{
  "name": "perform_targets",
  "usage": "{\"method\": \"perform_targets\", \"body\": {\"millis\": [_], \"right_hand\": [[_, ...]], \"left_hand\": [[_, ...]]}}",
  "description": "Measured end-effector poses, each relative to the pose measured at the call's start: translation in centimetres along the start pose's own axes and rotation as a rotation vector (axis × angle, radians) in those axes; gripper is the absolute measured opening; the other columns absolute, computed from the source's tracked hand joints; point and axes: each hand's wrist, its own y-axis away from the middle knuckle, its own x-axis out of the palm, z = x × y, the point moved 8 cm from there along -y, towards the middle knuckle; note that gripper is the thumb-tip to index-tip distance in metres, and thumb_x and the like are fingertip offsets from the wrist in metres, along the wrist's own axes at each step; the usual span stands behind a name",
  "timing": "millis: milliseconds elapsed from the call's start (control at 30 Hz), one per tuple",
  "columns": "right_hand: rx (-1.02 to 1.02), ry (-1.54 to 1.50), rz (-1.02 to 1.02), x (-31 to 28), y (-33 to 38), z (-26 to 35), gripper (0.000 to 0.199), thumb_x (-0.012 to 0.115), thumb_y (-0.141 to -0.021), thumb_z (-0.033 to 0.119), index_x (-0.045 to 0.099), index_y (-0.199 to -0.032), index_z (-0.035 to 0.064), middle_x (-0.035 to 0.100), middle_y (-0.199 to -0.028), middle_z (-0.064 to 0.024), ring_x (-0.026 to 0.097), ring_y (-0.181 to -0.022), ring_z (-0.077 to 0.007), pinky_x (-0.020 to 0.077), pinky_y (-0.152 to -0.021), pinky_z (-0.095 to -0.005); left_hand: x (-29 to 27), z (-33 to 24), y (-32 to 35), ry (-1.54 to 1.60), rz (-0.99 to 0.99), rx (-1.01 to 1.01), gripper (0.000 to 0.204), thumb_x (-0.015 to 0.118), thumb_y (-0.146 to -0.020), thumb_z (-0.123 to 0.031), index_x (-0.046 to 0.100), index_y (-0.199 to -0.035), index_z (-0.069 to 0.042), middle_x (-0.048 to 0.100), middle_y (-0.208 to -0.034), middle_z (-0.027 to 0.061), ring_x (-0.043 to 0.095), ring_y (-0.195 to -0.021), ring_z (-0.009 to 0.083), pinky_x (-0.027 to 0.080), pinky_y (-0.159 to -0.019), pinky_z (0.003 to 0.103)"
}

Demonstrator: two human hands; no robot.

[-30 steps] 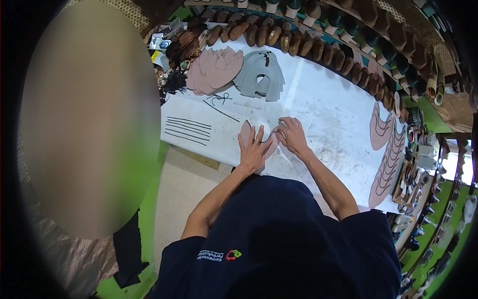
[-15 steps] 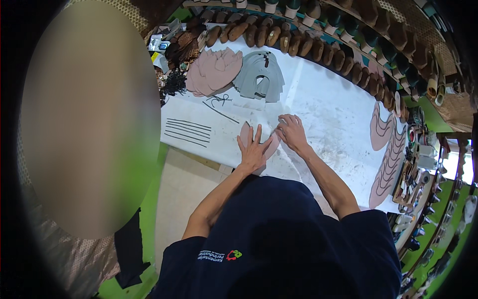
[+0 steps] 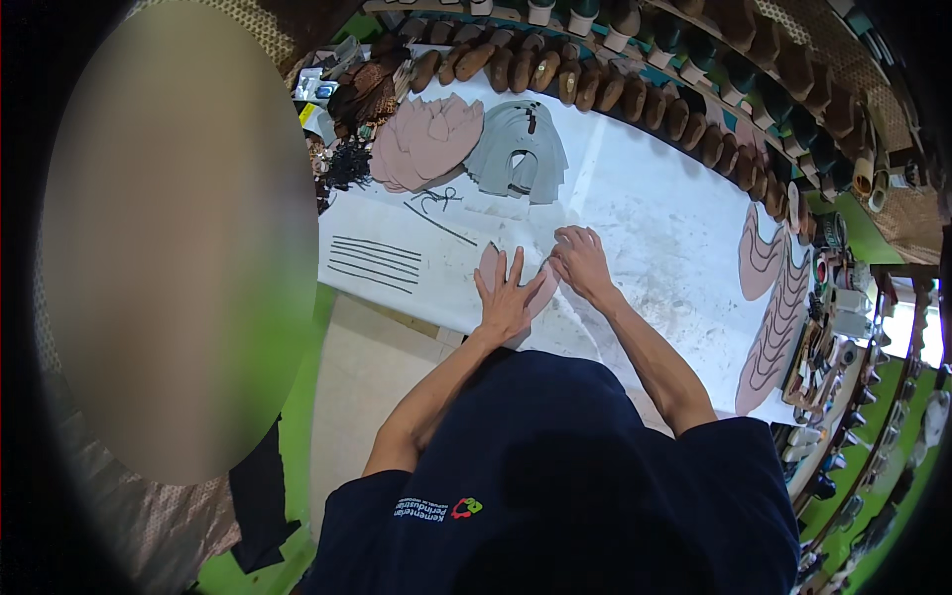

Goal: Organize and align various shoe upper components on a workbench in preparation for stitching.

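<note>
My left hand (image 3: 508,297) lies flat with its fingers spread on a pale pink cut piece (image 3: 490,264) on the white table (image 3: 645,218). My right hand (image 3: 581,262) is beside it, fingers bent, touching the right edge of the same piece. Whether it holds a small tool I cannot tell. Several thin dark strips (image 3: 375,262) lie in a row left of my hands.
A pile of pink pieces (image 3: 426,141) and a pile of grey pieces (image 3: 518,149) sit at the far side. Brown shoe lasts (image 3: 555,71) line the back edge. Pink curved pieces (image 3: 773,307) lie at the right, with small tools past them.
Both hands have stayed on the pink piece; my left hand's fingers are spread a little wider and the hands shifted only slightly.
</note>
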Motion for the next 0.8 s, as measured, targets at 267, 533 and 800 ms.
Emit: {"method": "perform_targets", "body": {"millis": [267,533,800], "right_hand": [[0.008,-0.010,-0.025,0.30,0.05,-0.49,0.015,0.073,-0.090,0.023,0.079,-0.094,0.0095,0.065,-0.131,-0.0085,0.053,-0.133,-0.0289,0.0347,-0.118,-0.0544],[0.007,-0.009,-0.012,0.33,-0.11,-0.37,0.016,0.072,-0.091,0.024,0.079,-0.094,0.0099,0.066,-0.130,-0.0085,0.053,-0.133,-0.0287,0.0347,-0.118,-0.0544],[0.002,-0.009,0.008,0.29,-0.30,-0.24,0.015,0.074,-0.091,0.022,0.078,-0.095,0.0086,0.064,-0.131,-0.0104,0.053,-0.132,-0.0309,0.0370,-0.116,-0.0501]], "left_hand": [[0.19,0.20,-0.43,0.015,0.023,-0.030,0.097,0.075,-0.074,-0.014,0.042,-0.161,-0.042,0.001,-0.179,0.0143,0.003,-0.161,0.0493,0.011,-0.108,0.090],[-0.13,0.15,-0.37,0.027,-0.004,-0.008,0.097,0.075,-0.073,-0.013,0.043,-0.160,-0.042,0.001,-0.179,0.0144,0.002,-0.161,0.0491,0.012,-0.108,0.090],[-0.01,0.47,-0.75,0.043,0.024,-0.056,0.098,0.076,-0.072,-0.011,0.044,-0.160,-0.042,0.001,-0.179,0.0144,0.003,-0.162,0.0484,0.012,-0.108,0.090]]}}
